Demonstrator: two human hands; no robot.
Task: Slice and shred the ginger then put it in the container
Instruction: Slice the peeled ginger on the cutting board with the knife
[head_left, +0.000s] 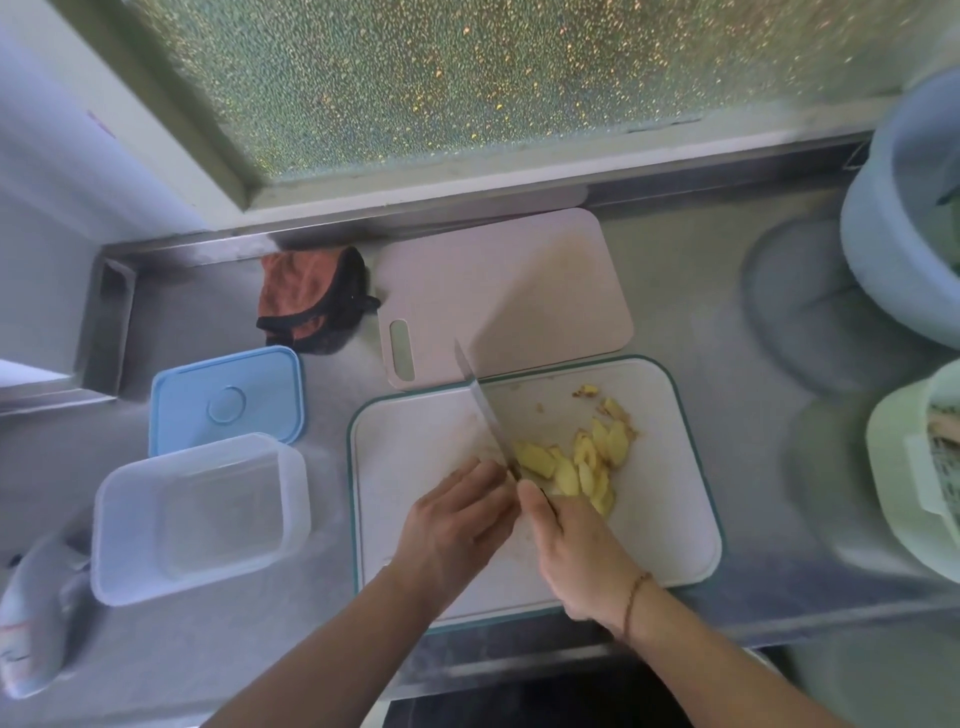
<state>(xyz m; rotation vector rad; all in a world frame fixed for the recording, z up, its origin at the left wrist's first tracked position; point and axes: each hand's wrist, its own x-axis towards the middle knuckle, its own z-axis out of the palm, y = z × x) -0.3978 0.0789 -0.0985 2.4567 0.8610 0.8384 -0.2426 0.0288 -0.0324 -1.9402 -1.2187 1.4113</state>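
Your right hand (576, 551) gripped the knife (485, 410), blade angled over the white cutting board (670, 519). Your left hand (457, 525), fingers curled, lay beside the blade; what it held could not be determined. Ginger slices (582, 462) lay on the board. The clear container (200, 517) stood open to the left.

ginger slices (576, 465): pale yellow, brownish at some edges
cutting board (675, 499): white, teal rim
second board (519, 291): pale pinkish-beige, plain
container (197, 519): clear, frosted, colourless
lid (226, 397): light blue, with a raised ring in the middle
cloth (311, 296): rust orange with black trim
counter (727, 322): dull grey steel
window pane (467, 78): green-tinted, pebbled, flecked with gold
bucket (893, 234): pale blue
bracelet (635, 597): brown, beaded
knife blade (485, 410): silver-grey
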